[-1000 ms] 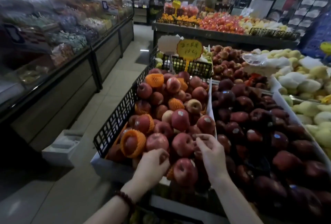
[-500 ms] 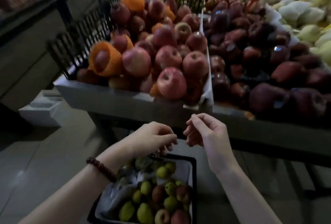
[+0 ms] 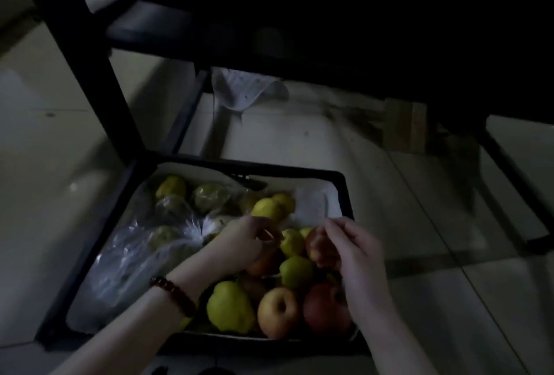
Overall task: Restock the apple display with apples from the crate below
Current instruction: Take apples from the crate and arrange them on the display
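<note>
Crate point(image 3: 344, 194): black, shallow, lined with white padding, on the floor just under the dark frame of the display stand point(image 3: 90, 74); long axis runs left to right across the view. Contents, left half: green fruit under a clear plastic bag point(image 3: 141, 248). Contents, right half: loose mixed fruit, red apples among yellow-green pieces. Red apple point(image 3: 319, 247): far right of the loose pile, touching the curled fingers point(image 3: 335, 232) of the right hand point(image 3: 356, 250), which closes around it from the right; whether it is lifted clear cannot be told. Left hand point(image 3: 242, 239): beaded bracelet at the wrist, fingers bent down into the middle of the pile just left of that apple; what it grips, if anything, is hidden. Two further apples point(image 3: 278, 311) lie at the near right edge, beneath the right forearm. Judgement: the red fruit sits on the right, so the right hand is nearer; the display lies up and beyond the crate.
</note>
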